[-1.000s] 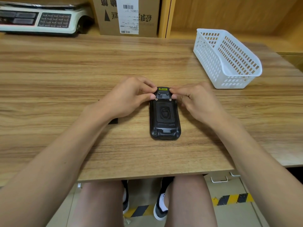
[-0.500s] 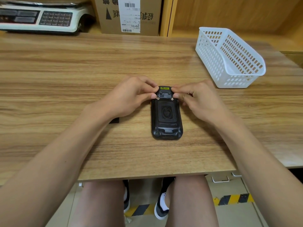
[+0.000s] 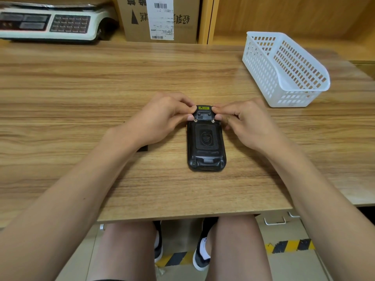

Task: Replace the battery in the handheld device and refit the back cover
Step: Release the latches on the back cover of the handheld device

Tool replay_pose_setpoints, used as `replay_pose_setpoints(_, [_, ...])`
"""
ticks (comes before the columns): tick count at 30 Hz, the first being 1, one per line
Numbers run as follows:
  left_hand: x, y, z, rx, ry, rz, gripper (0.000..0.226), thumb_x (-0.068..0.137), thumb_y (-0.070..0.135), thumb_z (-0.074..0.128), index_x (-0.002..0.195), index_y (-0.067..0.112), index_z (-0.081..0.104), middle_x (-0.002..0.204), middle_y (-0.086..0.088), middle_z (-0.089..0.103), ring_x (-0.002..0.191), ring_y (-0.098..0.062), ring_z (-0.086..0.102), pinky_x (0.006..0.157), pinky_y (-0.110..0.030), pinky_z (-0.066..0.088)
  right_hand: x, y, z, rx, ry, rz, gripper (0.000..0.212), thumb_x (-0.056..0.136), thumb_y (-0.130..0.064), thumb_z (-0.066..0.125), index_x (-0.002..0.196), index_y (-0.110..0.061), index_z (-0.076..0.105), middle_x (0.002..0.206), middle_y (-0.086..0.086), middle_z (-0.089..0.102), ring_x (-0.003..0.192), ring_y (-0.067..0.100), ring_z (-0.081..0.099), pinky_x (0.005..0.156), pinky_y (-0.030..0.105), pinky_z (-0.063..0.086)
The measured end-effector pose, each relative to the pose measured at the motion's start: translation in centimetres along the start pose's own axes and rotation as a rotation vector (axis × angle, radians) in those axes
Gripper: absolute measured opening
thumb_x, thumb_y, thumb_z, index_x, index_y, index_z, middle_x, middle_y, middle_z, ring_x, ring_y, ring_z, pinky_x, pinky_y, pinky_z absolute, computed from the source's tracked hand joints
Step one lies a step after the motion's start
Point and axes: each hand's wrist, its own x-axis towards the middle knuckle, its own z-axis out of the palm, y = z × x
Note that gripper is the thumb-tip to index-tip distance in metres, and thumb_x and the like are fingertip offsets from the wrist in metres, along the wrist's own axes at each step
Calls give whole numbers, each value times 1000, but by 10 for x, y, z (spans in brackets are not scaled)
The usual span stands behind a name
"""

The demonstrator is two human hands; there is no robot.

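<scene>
A black handheld device [image 3: 206, 142] lies face down on the wooden table [image 3: 81, 98], its far end pointing away from me. The ribbed back cover [image 3: 207, 138] sits on its body. Two small silver latches show at the cover's far corners. My left hand [image 3: 162, 120] pinches the device's far left corner at one latch. My right hand [image 3: 245, 122] pinches the far right corner at the other latch. A small black object [image 3: 143, 148] pokes out from under my left wrist, mostly hidden.
A white perforated plastic basket [image 3: 284, 67] stands at the back right of the table. A weighing scale [image 3: 50, 23] and a cardboard box [image 3: 160, 19] sit beyond the table's far edge. The table's near edge is just above my knees.
Both hands stay pinched on the device's far corners; the fingers have shifted only slightly. The device has not moved on the table.
</scene>
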Motion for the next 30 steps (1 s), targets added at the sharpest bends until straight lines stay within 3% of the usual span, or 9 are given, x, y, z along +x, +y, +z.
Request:
replay_pose_setpoints(2, [0,-1,0,28,-2,14,20,92,13,67,102,0,78,107,-11,74,88,-13,65,81,1,34,0,0,0,3,-4,4,21,93,-6,65,112,-6,74,122,6,70,100,6,65,74,21,56])
replay_pose_setpoints(4, [0,0,-1,38,-13,23,22,92,16,65,101,0,78,106,-10,74,93,-18,67,84,-5,39,0,0,0,-1,0,-1,21,93,-6,65,112,-6,74,122,7,70,102,4,63,74,18,56])
replay_pose_setpoints(8, [0,2,-2,38,-14,40,26,94,18,62,100,-1,78,104,-11,74,90,-19,67,82,-3,37,0,0,0,-6,2,-13,20,92,-5,65,111,-6,74,121,8,71,105,8,65,76,23,56])
replay_pose_setpoints(12, [0,2,-2,66,2,71,25,94,17,63,101,-2,77,104,-12,74,91,-23,69,80,-15,43,0,0,0,-32,2,-16,21,92,-6,66,111,-6,74,120,7,71,112,10,64,89,23,54])
replay_pose_setpoints(15, [1,1,-2,98,13,103,23,94,16,64,101,-2,77,104,-12,75,91,-26,71,79,-19,45,1,0,0,-77,-3,-16,22,92,-7,66,112,-6,74,120,9,71,116,10,61,99,7,41])
replay_pose_setpoints(20, [2,-1,-2,132,42,159,23,93,16,64,99,-2,78,103,-14,75,90,-28,72,76,-33,54,1,1,-1,-83,-30,-7,22,92,-7,66,112,-5,73,120,10,70,120,13,61,101,4,35])
replay_pose_setpoints(25, [3,0,-2,132,52,174,31,94,23,61,97,-3,78,101,-15,76,88,-29,73,75,-35,57,2,0,-1,-109,-30,-21,21,92,-9,67,111,-7,74,118,8,71,119,11,61,98,1,35])
replay_pose_setpoints(30, [3,-1,-3,134,55,167,20,92,14,68,97,-2,78,103,-14,76,89,-27,73,77,-33,57,1,-2,-2,-111,-29,-8,20,92,-8,67,110,-6,75,118,9,72,119,12,61,97,-2,33])
